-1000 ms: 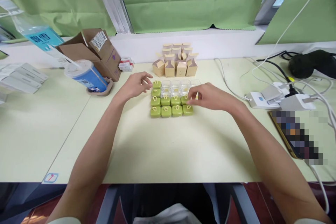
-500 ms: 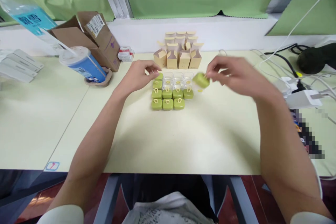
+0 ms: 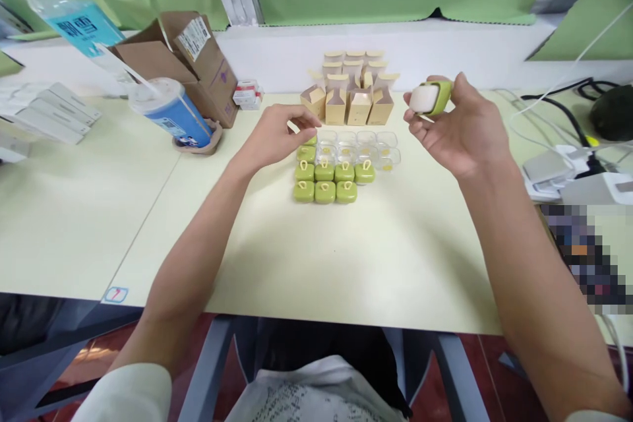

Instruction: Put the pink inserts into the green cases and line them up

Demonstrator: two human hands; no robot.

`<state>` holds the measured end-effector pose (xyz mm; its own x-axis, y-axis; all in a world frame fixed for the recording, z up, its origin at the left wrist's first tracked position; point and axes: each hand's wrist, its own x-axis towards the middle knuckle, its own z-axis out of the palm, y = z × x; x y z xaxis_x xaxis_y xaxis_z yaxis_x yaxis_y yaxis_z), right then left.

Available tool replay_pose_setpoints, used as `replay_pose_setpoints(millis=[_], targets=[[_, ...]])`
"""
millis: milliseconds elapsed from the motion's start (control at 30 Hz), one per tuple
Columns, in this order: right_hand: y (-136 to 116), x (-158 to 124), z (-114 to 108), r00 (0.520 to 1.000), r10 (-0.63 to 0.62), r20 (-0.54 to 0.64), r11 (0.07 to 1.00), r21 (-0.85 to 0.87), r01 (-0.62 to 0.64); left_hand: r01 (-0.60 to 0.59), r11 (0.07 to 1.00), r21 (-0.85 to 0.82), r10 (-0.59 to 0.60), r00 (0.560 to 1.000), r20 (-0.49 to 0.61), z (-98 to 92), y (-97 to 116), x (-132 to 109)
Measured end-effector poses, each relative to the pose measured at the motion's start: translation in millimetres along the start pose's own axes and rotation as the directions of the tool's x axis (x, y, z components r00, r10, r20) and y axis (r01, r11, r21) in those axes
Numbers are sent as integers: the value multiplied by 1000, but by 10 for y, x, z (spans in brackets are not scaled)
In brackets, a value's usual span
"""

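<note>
My right hand (image 3: 457, 135) is raised over the right side of the table, palm up. Its fingers and thumb grip a small green-capped block (image 3: 431, 98), tipped on its side so its white body faces left. At the grid's back left corner hovers my left hand (image 3: 284, 135), fingers curved and thumb apart, with a green lidded case (image 3: 310, 140) partly hidden under its fingertips. Green cases (image 3: 325, 192) with pale yellow loops fill the front rows. Behind them sit several clear cups (image 3: 347, 153), some with a yellow mark inside.
Open-topped beige cartons (image 3: 359, 107) stand behind the grid. To the left are a blue drink cup (image 3: 180, 119), a brown cardboard box (image 3: 212, 82), a clear bottle with a blue label (image 3: 82, 26) and small red-white boxes (image 3: 248, 94). Cables and white adapters (image 3: 556, 171) lie right.
My right hand has lifted the green-capped block up and right and turned it so its white body shows. Clear cups now show at the grid's right end. My left hand stays by the corner.
</note>
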<state>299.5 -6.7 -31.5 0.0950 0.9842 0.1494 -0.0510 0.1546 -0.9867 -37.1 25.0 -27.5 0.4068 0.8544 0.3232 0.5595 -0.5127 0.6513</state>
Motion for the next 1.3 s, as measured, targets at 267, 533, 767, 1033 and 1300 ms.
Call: replay_pose_setpoints(millis=[267, 533, 767, 1033, 1300], targets=[[-110, -157, 38, 982, -172, 84, 900, -391, 191, 216, 901, -377, -362, 853, -377, 352, -639, 172], [-112, 173, 781, 950, -227, 212, 700, -643, 311, 224, 789, -573, -479, 807, -345, 727, -1009, 45], [206, 520, 1087, 894, -145, 424, 453, -775, 441, 147, 701, -698, -331, 934, -135, 843, -957, 115], [256, 566, 1060, 849, -60, 525, 408, -763, 501, 171, 706, -688, -266, 963, -34, 892, -1013, 145], [404, 567, 1105, 866, -51, 497, 418, -777, 470, 149, 749, -646, -240, 969, -55, 899, -1097, 160]])
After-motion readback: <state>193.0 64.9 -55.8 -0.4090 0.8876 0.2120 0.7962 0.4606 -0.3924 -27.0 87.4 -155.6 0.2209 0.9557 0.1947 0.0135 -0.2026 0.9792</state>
